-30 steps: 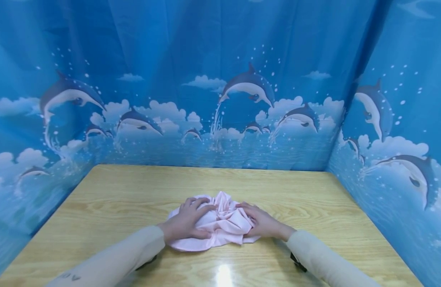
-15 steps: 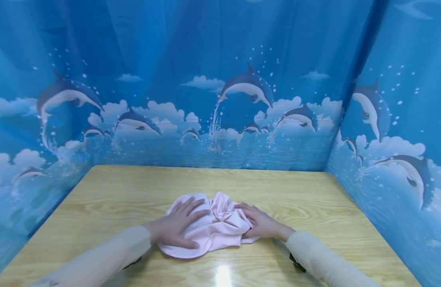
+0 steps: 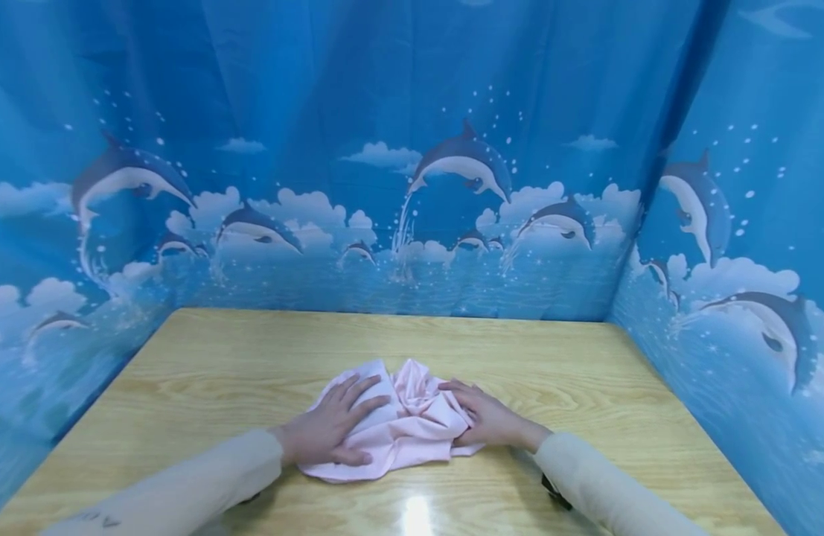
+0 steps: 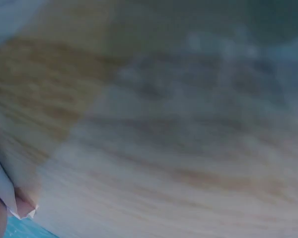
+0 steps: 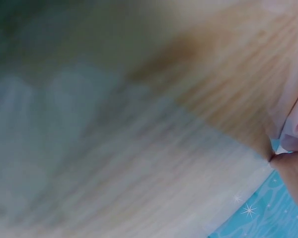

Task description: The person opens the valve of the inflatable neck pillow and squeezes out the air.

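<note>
A crumpled pale pink cloth [image 3: 412, 439] lies on the wooden table, bunched into folds at its middle and flatter on its left side. My left hand [image 3: 331, 424] rests on the cloth's left part with fingers spread and straight. At the right end, my right hand [image 3: 492, 417] holds the bunched cloth between fingers and thumb; part of the thumb is hidden by a fold. In the left wrist view only a bit of cloth [image 4: 2, 186] shows at the left edge. The right wrist view shows some cloth [image 5: 295, 124] beside a finger at the right edge.
The light wood table [image 3: 251, 342] reaches back to a blue curtain [image 3: 358, 179] printed with dolphins, which also runs along the left and right sides. A light glare lies on the table near its front. Both wrist views are mostly blurred.
My left hand has slid left and slightly toward me, its fingers spreading, and the cloth's left part has widened and flattened. The right hand has stayed nearly still.
</note>
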The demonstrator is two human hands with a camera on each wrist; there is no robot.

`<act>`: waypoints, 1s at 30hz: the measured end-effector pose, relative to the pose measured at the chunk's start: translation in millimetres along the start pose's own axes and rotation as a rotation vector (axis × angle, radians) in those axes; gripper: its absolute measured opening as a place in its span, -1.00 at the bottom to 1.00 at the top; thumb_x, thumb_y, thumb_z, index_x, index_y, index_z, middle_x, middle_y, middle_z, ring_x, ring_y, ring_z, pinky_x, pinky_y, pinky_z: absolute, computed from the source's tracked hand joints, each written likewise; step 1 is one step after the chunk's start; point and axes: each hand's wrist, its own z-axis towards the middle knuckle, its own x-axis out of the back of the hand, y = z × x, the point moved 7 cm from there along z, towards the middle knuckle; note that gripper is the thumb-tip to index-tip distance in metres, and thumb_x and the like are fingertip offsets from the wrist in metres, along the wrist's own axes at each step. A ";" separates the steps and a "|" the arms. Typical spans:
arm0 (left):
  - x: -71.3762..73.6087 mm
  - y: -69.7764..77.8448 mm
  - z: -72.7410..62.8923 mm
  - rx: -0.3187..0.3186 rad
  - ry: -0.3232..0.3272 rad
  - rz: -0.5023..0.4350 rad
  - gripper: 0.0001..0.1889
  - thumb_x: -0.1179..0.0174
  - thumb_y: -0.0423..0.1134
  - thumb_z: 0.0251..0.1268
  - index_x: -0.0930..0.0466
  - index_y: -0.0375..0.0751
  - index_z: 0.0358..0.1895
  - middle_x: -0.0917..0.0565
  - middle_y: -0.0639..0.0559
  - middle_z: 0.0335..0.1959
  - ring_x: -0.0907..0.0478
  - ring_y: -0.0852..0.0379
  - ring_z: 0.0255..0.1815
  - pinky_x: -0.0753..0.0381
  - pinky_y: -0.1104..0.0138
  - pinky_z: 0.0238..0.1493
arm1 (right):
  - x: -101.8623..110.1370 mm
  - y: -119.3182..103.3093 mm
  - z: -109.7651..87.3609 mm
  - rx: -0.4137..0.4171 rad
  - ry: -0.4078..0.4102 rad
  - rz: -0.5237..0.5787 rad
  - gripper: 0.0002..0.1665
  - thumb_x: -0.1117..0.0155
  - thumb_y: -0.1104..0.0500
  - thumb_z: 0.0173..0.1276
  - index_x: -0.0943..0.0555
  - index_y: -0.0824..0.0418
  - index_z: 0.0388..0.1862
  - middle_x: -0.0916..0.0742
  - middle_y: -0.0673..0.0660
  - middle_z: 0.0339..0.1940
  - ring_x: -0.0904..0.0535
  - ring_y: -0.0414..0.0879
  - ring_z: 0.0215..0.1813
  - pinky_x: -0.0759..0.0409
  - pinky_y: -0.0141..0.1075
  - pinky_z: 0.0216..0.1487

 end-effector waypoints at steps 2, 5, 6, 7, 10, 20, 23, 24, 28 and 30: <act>0.4 0.7 1.5 -0.029 0.032 0.016 -0.13 -0.01 0.35 0.09 -0.01 -0.01 0.41 -0.02 -0.25 0.42 -0.03 -0.27 0.39 -0.08 -0.17 0.30 | 0.1 0.0 -0.6 -0.001 0.002 0.000 -0.15 -0.48 0.07 -0.15 -0.43 0.22 0.20 -0.38 0.24 0.34 -0.10 0.29 0.40 0.06 0.32 0.30; 0.8 1.4 3.3 -0.055 0.066 0.028 -0.15 -0.02 0.34 0.10 -0.05 -0.03 0.40 -0.08 -0.26 0.39 -0.09 -0.24 0.37 -0.09 -0.14 0.30 | 0.0 -0.3 -1.5 0.003 0.003 -0.009 -0.15 -0.48 0.07 -0.15 -0.43 0.23 0.20 -0.38 0.26 0.33 -0.11 0.30 0.39 0.05 0.33 0.29; 0.6 1.3 3.9 -0.057 0.068 0.025 -0.15 -0.02 0.34 0.10 -0.06 -0.02 0.39 -0.09 -0.25 0.39 -0.09 -0.22 0.37 -0.09 -0.13 0.31 | -0.1 -0.4 -1.6 0.003 0.003 -0.010 -0.14 -0.48 0.07 -0.15 -0.42 0.23 0.21 -0.38 0.26 0.33 -0.11 0.30 0.39 0.05 0.33 0.29; 0.5 1.2 4.5 -0.057 0.072 0.026 -0.16 -0.02 0.33 0.10 -0.07 -0.01 0.39 -0.11 -0.25 0.38 -0.10 -0.20 0.37 -0.10 -0.13 0.31 | -0.1 -0.5 -1.7 0.002 0.003 -0.012 -0.12 -0.49 0.06 -0.15 -0.41 0.24 0.21 -0.38 0.26 0.33 -0.12 0.30 0.39 0.05 0.33 0.29; 1.2 1.3 6.7 -0.046 0.067 0.011 -0.20 -0.04 0.29 0.11 -0.10 0.01 0.38 -0.15 -0.23 0.36 -0.11 -0.16 0.36 -0.10 -0.14 0.30 | -0.2 -0.6 -1.9 -0.003 0.001 -0.017 -0.10 -0.49 0.05 -0.15 -0.39 0.26 0.23 -0.38 0.26 0.33 -0.12 0.30 0.39 0.04 0.32 0.30; -2.2 -5.3 16.0 0.085 -0.028 0.001 -0.33 0.03 0.34 0.12 -0.21 0.24 0.32 -0.18 -0.19 0.36 -0.17 -0.22 0.29 -0.28 -0.14 0.18 | -0.9 0.8 -0.5 -0.009 0.006 -0.027 -0.05 -0.50 -0.06 -0.16 -0.38 0.22 0.25 -0.38 0.23 0.34 -0.12 0.28 0.40 0.03 0.31 0.30; -1.5 -6.3 18.1 0.117 -0.046 -0.030 -0.36 0.05 0.36 0.12 -0.21 0.32 0.30 -0.16 -0.15 0.38 -0.16 -0.22 0.30 -0.32 -0.17 0.13 | -0.7 0.1 -0.7 -0.005 0.010 -0.032 -0.05 -0.49 -0.07 -0.15 -0.38 0.22 0.24 -0.39 0.22 0.33 -0.13 0.28 0.40 0.02 0.31 0.30; -1.8 -7.0 18.5 0.133 -0.057 -0.046 -0.36 0.06 0.37 0.12 -0.20 0.36 0.30 -0.14 -0.13 0.39 -0.14 -0.22 0.31 -0.32 -0.18 0.12 | -0.7 -0.1 -0.7 -0.004 0.011 -0.033 -0.06 -0.49 -0.07 -0.15 -0.39 0.22 0.24 -0.39 0.22 0.33 -0.13 0.28 0.40 0.02 0.31 0.30; -3.2 -7.8 21.4 0.135 -0.062 -0.048 -0.38 0.09 0.39 0.12 -0.18 0.41 0.29 -0.14 -0.04 0.39 -0.13 -0.17 0.32 -0.31 -0.16 0.14 | -0.3 -0.9 -0.6 -0.004 0.013 -0.038 -0.07 -0.49 -0.07 -0.13 -0.38 0.24 0.24 -0.39 0.23 0.33 -0.14 0.28 0.39 0.01 0.31 0.29; -2.4 -5.6 23.9 0.093 -0.032 -0.015 -0.38 0.07 0.38 0.12 -0.22 0.35 0.27 -0.17 -0.02 0.38 -0.17 -0.14 0.30 -0.31 -0.13 0.16 | 0.0 -1.3 -0.5 -0.004 0.014 -0.039 -0.07 -0.48 -0.06 -0.13 -0.38 0.24 0.24 -0.39 0.24 0.33 -0.14 0.28 0.39 0.01 0.31 0.29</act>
